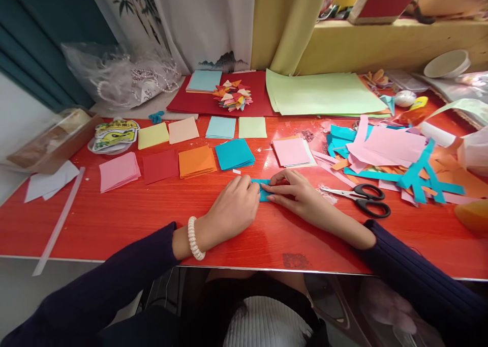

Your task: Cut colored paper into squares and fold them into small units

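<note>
Item 1: blue paper [264, 195], one small folded piece; serves as landmark for all places below. Lies flat on the red surface [152, 220], between the two hands. Ends partly hidden by fingers; long axis appears to run side to side, roughly along the line from one hand to the other, though its full length cannot be told.

Item 2: left hand [237, 204], at the left of the blue paper. Fingers curled nearly closed, bunched over the left end, which they have hold of against the surface. Covers more of the piece than its fellow. Pale coiled bracelet [194, 239] at the wrist.

Item 3: right hand [295, 194], at the right of the blue paper. Partly open, fingers spread and pointing left, fingertips on the piece; whether thumb and finger pinch it cannot be told. Neither hand is nearer: both touch.

Item 4: teal stack [234, 153], just beyond the blue paper, slightly left.

Item 5: orange stack [197, 162], red stack [160, 166] and pink stack [119, 171], in a row farther left of it.

Item 6: scissors [356, 195], right of the blue paper, past the right hand, blades towards it.

Item 7: paper scraps [396, 146], heaped beyond and right of it.
</note>
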{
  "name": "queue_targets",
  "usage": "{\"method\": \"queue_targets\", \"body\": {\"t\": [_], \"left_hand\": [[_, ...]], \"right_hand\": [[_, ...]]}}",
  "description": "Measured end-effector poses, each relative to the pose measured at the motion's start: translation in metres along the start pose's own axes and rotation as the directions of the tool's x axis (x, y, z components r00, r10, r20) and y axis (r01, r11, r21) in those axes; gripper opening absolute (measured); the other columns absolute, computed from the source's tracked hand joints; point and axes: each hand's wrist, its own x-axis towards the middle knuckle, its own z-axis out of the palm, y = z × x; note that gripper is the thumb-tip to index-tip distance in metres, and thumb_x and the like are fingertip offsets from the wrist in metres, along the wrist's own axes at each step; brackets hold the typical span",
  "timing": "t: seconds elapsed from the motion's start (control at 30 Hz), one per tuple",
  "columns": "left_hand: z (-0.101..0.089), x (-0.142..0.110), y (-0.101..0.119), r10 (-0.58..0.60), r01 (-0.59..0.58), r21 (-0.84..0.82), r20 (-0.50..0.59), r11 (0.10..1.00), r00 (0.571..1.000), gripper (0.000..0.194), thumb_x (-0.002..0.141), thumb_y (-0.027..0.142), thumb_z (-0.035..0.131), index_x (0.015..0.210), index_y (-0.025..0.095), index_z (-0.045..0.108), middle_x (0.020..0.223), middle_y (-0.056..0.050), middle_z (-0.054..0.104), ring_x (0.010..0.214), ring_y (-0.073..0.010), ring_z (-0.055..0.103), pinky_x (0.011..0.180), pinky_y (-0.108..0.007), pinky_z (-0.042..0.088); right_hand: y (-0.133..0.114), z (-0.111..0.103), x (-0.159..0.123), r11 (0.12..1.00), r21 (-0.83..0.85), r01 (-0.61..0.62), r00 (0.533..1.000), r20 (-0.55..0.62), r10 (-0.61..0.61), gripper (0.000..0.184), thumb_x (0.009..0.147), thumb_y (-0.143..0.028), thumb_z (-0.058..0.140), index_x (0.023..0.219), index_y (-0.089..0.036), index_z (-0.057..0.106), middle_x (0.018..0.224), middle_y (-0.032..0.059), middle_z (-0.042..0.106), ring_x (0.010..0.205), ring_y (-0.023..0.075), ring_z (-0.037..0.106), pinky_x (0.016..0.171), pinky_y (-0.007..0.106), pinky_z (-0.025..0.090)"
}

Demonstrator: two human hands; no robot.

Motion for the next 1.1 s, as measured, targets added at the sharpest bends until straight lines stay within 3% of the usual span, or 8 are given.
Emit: {"method": "queue_targets", "body": {"t": [0.17, 0.43, 0.7, 1.1], "left_hand": [[-0.004, 0.001, 0.000, 0.008, -0.009, 0.029, 0.010, 1.000, 1.000, 0.032, 0.091, 0.017, 0.023, 0.086, 0.009, 0.054, 0.084, -0.011, 0.051, 0.080, -0.0223, 0.045, 0.077, -0.036, 0.042], [0.005, 0.001, -0.004, 0.071, -0.069, 0.044, -0.061, 0.997, 0.996, 0.033, 0.092, 0.015, 0.023, 0.079, 0.011, 0.053, 0.078, -0.009, 0.051, 0.077, -0.0203, 0.044, 0.079, -0.036, 0.041], [0.005, 0.001, -0.006, 0.001, -0.010, -0.065, -0.140, 0.998, 0.990, 0.028, 0.091, 0.019, 0.029, 0.074, 0.013, 0.050, 0.075, -0.006, 0.049, 0.074, -0.0173, 0.046, 0.075, -0.032, 0.043], [0.002, -0.003, 0.000, -0.088, 0.072, -0.144, -0.109, 0.987, 0.990, 0.016, 0.089, 0.017, 0.034, 0.084, 0.012, 0.048, 0.085, -0.008, 0.048, 0.080, -0.0179, 0.045, 0.077, -0.034, 0.045]], "right_hand": [[0.000, 0.001, 0.001, 1.000, -0.012, 0.007, 1.000, -0.030, -0.007, 0.022, 0.088, -0.028, 0.050, 0.094, -0.022, 0.070, 0.092, 0.0092, 0.055, 0.088, 0.0204, 0.052, 0.077, 0.040, 0.047], [0.003, 0.004, 0.000, 0.999, -0.041, 0.018, 0.998, -0.055, -0.020, 0.023, 0.088, -0.030, 0.049, 0.099, -0.024, 0.069, 0.091, 0.0085, 0.055, 0.086, 0.0201, 0.052, 0.074, 0.039, 0.047], [0.003, 0.005, 0.000, 0.998, -0.065, 0.003, 0.999, -0.043, -0.006, 0.024, 0.088, -0.030, 0.050, 0.102, -0.025, 0.068, 0.091, 0.0084, 0.055, 0.087, 0.0203, 0.051, 0.075, 0.039, 0.046], [0.000, 0.006, -0.001, 0.982, -0.187, -0.010, 0.999, -0.042, 0.002, 0.024, 0.087, -0.033, 0.051, 0.101, -0.023, 0.068, 0.093, 0.0090, 0.056, 0.088, 0.0212, 0.049, 0.074, 0.038, 0.043]]}}
